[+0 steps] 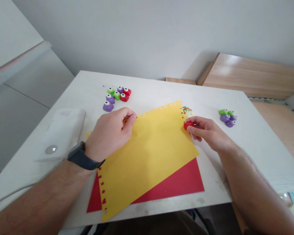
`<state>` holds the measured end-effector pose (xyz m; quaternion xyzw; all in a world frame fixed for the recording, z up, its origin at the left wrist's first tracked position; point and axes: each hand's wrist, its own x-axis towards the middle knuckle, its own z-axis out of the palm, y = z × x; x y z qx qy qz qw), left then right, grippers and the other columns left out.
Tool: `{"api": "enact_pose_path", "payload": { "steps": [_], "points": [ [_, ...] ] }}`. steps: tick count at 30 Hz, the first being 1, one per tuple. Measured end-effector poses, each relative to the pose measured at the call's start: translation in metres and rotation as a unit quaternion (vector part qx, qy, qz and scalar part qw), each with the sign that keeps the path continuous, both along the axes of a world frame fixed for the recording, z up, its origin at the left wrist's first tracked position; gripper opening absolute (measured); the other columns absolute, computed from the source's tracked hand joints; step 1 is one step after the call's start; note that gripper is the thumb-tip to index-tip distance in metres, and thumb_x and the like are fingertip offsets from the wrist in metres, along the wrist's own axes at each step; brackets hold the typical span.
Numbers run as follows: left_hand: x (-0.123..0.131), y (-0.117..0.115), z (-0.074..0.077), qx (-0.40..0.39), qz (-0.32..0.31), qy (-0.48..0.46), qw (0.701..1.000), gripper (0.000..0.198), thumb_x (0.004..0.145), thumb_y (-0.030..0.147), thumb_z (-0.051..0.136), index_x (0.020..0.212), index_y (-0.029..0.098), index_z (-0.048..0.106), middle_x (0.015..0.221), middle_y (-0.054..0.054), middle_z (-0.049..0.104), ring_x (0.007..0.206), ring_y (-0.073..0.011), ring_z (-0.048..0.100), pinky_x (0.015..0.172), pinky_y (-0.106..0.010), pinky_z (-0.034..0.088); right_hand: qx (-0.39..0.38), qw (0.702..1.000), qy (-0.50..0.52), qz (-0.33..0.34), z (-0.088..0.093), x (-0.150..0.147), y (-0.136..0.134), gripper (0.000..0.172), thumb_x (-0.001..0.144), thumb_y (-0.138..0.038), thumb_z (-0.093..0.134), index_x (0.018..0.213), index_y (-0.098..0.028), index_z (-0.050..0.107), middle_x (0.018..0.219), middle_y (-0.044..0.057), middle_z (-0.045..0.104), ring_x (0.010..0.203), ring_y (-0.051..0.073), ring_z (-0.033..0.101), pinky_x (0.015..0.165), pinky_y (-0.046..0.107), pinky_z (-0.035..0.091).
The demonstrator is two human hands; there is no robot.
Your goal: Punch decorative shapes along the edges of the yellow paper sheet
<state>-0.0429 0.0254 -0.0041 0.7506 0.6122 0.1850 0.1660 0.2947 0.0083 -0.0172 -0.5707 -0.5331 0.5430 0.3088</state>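
Note:
A yellow sheet of paper (152,147) has small shapes punched along its left, top and upper right edges. My left hand (115,130), with a dark watch on the wrist, pinches the sheet's upper edge. At the right edge, my right hand (205,129) has its fingers closed around a small red paper punch (188,125), which sits against the paper. Beneath the yellow sheet, a red sheet of paper (176,184) lies on the table, partly covered. Just behind the red punch is a small pile of colourful paper bits (187,112), partly hidden by the yellow sheet.
Several green, purple and red punches (116,95) stand at the back left of the white table (156,85). More green and purple punches (227,117) are grouped at the right. A white box-shaped device (63,130) with a cable lies at the left. Wooden furniture (254,76) adjoins the table's right.

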Motion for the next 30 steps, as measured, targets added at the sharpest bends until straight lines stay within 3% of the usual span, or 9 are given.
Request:
{"api": "enact_pose_path", "payload": {
  "steps": [8,20,30],
  "points": [
    [0.001,0.001,-0.001,0.005,0.008,-0.004,1.000,0.029,0.104,0.042,0.048,0.106,0.024,0.070,0.099,-0.004,0.080,0.078,-0.0215,0.070,0.071,-0.033,0.045,-0.014,1.000,0.017,0.006,0.008,-0.008,-0.001,0.035,0.081,-0.040,0.085,0.102,-0.017,0.069,0.073,-0.001,0.064,0.058,0.011,0.052,0.050,0.026,0.036],
    [0.003,-0.003,0.006,-0.001,0.006,-0.013,1.000,0.029,0.106,0.041,0.047,0.109,0.022,0.070,0.102,-0.004,0.079,0.079,-0.0195,0.067,0.073,-0.031,0.044,-0.012,0.999,0.037,0.023,-0.002,-0.005,-0.001,0.031,0.084,-0.036,0.085,0.105,-0.017,0.070,0.084,0.001,0.070,0.063,0.010,0.055,0.051,0.024,0.037],
    [0.002,0.000,-0.002,0.022,0.006,-0.017,1.000,0.027,0.104,0.041,0.050,0.106,0.024,0.071,0.098,-0.002,0.080,0.075,-0.0196,0.068,0.070,-0.032,0.045,-0.012,1.000,-0.006,0.028,-0.001,-0.011,-0.001,0.033,0.082,-0.041,0.084,0.098,-0.016,0.068,0.076,0.000,0.067,0.060,0.011,0.055,0.050,0.025,0.036]
  ]
}}
